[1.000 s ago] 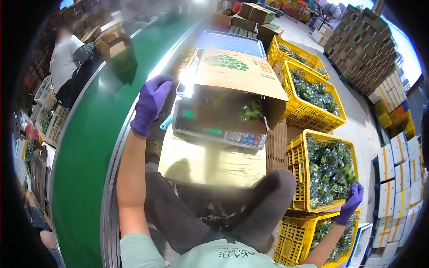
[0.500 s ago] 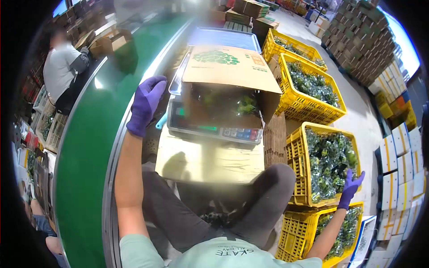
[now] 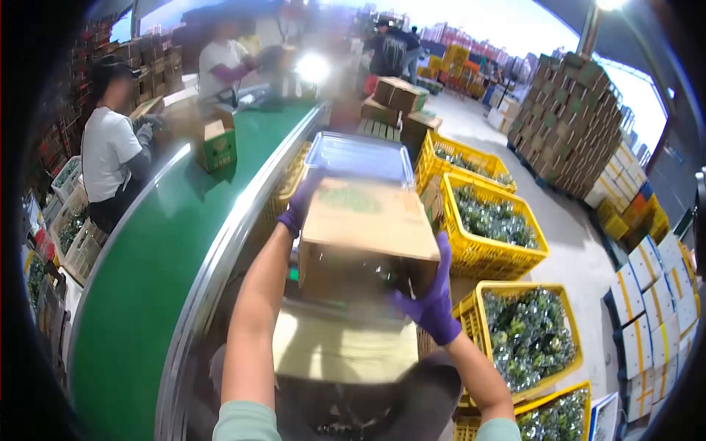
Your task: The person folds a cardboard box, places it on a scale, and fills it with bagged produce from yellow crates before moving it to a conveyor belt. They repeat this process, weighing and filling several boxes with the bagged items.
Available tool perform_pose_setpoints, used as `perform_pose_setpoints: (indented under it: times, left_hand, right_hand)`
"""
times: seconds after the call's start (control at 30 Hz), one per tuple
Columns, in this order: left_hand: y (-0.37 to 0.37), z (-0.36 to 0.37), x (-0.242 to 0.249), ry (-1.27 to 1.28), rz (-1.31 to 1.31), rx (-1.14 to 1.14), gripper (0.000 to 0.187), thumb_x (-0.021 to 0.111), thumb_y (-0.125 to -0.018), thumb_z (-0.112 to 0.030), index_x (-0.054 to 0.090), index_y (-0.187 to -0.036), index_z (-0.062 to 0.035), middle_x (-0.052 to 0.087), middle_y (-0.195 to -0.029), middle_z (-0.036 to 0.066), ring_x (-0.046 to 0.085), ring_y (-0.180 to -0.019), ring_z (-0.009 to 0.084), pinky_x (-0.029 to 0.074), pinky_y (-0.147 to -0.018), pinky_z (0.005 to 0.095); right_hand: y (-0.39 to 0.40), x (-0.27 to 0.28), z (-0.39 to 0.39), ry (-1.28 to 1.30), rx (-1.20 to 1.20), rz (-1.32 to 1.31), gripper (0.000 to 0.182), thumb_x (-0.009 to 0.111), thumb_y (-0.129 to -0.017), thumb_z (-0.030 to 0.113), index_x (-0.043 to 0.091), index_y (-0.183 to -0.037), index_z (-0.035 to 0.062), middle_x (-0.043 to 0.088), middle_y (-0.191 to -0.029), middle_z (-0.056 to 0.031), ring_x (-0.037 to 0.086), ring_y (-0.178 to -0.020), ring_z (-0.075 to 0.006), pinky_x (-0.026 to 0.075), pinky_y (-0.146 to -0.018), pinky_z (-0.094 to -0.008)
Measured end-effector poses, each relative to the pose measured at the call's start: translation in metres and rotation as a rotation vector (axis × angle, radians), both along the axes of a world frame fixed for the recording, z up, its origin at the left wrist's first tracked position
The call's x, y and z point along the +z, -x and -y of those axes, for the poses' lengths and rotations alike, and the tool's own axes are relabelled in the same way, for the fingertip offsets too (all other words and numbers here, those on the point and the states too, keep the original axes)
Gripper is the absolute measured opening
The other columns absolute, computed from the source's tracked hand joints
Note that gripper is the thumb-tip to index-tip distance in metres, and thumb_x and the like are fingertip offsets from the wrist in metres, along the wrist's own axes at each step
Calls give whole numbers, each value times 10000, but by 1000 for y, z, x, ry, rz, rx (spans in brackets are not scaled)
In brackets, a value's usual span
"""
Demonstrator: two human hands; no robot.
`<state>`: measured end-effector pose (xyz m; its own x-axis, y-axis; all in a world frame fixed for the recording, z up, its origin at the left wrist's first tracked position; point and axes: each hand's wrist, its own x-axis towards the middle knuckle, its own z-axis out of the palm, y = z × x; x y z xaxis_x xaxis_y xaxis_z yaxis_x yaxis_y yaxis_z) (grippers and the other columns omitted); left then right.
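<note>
A cardboard box (image 3: 371, 224) with a green print on top is in front of me, its open side facing me and the dark, shiny contents blurred. My left hand (image 3: 300, 204), in a purple glove, lies along the box's left side, partly hidden behind its edge. My right hand (image 3: 434, 301), also purple-gloved, grips the front right corner, with thumb and fingers around it. Under the box, most of the digital scale is hidden; a bit of its green display (image 3: 293, 273) shows. A pale board (image 3: 346, 349) lies nearer to me.
A green conveyor belt (image 3: 140, 316) runs along my left, carrying another box (image 3: 215, 147). Yellow crates (image 3: 494, 253) of bagged greens line my right. Behind the box lies a clear-lidded tray (image 3: 359, 158). A co-worker (image 3: 110, 151) stands across the belt.
My right hand has come from over the yellow crate to the box's right corner. The left hand has moved onto the box's left side. The view has tilted up.
</note>
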<state>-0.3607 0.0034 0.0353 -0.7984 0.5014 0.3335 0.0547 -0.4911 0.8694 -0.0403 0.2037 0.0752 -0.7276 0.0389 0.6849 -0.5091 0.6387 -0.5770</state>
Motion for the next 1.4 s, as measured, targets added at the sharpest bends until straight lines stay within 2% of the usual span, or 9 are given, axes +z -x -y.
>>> perform_pose_setpoints:
  times: [0.17, 0.3, 0.4, 0.57, 0.77, 0.97, 1.13, 1.23, 1.4]
  left_hand:
    - [6, 0, -39, 230, -418, 217, 401, 463, -980, -214, 453, -1348, -54, 540, -1159, 127, 519, -1057, 213, 412, -939, 331]
    - [-33, -4, 0, 158, 169, 120, 375, 432, -999, -210, 451, -1343, -61, 530, -1223, 119, 514, -1093, 210, 420, -936, 335]
    - [-23, -9, -6, 86, 314, -79, 642, 610, -813, -642, 609, -1069, -54, 643, -1006, 99, 610, -886, 177, 503, -823, 327]
    - [-93, 6, 60, -42, 162, -241, 592, 545, -898, -546, 584, -1203, -40, 647, -1065, 101, 625, -956, 175, 498, -867, 307]
    - [-178, 71, 41, -53, 293, -323, 471, 519, -923, -411, 549, -1207, -37, 617, -1062, 87, 604, -947, 166, 487, -870, 304]
    - [-226, 158, -46, 579, 491, -363, 358, 493, -948, -276, 514, -1210, -33, 587, -1058, 74, 583, -938, 156, 476, -873, 301]
    - [-260, 153, 62, 680, -656, 182, 502, 529, -915, -211, 409, -1350, 9, 518, -1236, 212, 521, -1177, 286, 419, -981, 353]
    - [-296, 128, 78, 945, -696, 280, 577, 579, -885, -232, 397, -1388, -13, 411, -1353, 261, 425, -1274, 341, 353, -1048, 393]
    - [-308, 129, 102, 913, -553, 209, 618, 632, -845, -260, 420, -1377, -27, 324, -1425, 274, 366, -1310, 387, 310, -1079, 423]
  right_hand:
    - [2, -15, -14, -116, 152, -140, 1383, 891, -608, 378, -135, -1490, 93, 69, -1526, -298, 56, -1425, -447, 124, -1144, -523]
    - [-11, -22, -8, -482, -31, -285, 1292, 877, -607, 417, 14, -1512, 89, 35, -1494, -368, 63, -1390, -540, 274, -1081, -575]
    - [-2, -42, -13, -583, -216, 34, 1101, 880, -587, 337, 274, -1443, 2, 161, -1414, -433, 161, -1308, -632, 406, -1009, -539]
    - [-21, 31, -3, -429, -170, -17, 1064, 828, -645, 336, 246, -1428, -90, 443, -1363, -225, 362, -1314, -442, 145, -1133, -577]
    - [-100, 135, 43, -403, -30, 164, 1032, 881, -600, 301, 326, -1399, -44, 443, -1356, -233, 369, -1328, -401, 343, -1063, -455]
    - [-112, 63, 55, -287, 152, 754, 1109, 873, -608, 343, 239, -1436, -36, 207, -1443, -371, 334, -1320, -471, 364, -1060, -446]
    - [-84, 38, 56, -299, 198, 640, 1121, 808, -663, 484, 213, -1440, -64, 316, -1403, -358, 414, -1263, -468, 406, -1021, -435]
    - [-89, 92, 58, -572, 207, 915, 1180, 736, -671, 621, 172, -1461, -49, 263, -1452, -334, 395, -1285, -460, 378, -1047, -435]
    - [-70, 124, 84, -829, 189, 454, 513, 555, -876, 538, 508, -870, 27, 595, -672, -147, 635, -679, -351, 486, -596, -439]
